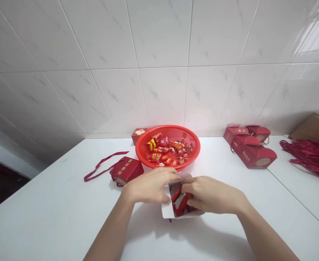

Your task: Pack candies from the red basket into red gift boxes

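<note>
A small candy box (167,211) stands on the white table in front of me, its white-lined top flaps up. Red-wrapped candies (181,204) lie inside it. My left hand (152,185) grips the box's left and far edges, fingers over the rim and thumb at the near left flap. Fingers curled, my right hand (212,194) reaches into the opening from the right, closed on a red-wrapped candy; the fingertips are partly hidden. Just behind the box is a red plastic basket (194,159) holding many wrapped candies (170,150).
To the left lies a closed red gift box (126,170) with a ribbon (96,168) trailing from it. A small red box (137,136) sits behind the basket. Several red gift boxes (247,148) stand at right, near a pile of red ribbons (314,159) and a cardboard box (313,127). A tiled wall (162,94) borders the table.
</note>
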Motion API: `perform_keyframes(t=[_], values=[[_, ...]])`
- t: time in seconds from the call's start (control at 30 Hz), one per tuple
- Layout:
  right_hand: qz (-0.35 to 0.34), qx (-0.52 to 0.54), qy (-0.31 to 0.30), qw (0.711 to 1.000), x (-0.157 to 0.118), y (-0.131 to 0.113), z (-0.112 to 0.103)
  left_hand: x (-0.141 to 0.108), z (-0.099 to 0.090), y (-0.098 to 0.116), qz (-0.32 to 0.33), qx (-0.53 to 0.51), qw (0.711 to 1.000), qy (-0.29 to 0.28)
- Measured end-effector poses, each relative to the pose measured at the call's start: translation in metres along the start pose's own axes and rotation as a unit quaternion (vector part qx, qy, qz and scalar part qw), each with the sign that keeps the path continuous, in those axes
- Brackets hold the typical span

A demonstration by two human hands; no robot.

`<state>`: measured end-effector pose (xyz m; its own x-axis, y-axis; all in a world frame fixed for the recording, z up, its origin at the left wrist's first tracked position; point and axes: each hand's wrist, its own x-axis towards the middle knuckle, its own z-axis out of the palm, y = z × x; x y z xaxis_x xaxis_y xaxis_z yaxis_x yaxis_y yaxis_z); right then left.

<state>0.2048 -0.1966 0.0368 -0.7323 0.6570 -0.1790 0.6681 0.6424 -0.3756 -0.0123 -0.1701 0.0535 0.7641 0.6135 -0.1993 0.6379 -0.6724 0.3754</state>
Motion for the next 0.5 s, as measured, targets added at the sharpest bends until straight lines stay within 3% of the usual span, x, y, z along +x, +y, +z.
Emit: perform_keyframes(t=[0.2,0.4,0.5], values=[[-0.006,0.034,0.097,0.995,-0.031,0.005,-0.017,-0.002,-0.002,-0.017,0.017,-0.034,0.998,0.046],[0.012,0.007,0.101,0.995,-0.03,0.004,-0.017,0.001,-0.002,0.0,0.004,-0.053,0.99,0.134],[0.042,-0.012,0.084,0.996,-0.03,0.0,-0.019,0.006,0.0,0.009,-0.011,-0.024,0.994,0.103]])
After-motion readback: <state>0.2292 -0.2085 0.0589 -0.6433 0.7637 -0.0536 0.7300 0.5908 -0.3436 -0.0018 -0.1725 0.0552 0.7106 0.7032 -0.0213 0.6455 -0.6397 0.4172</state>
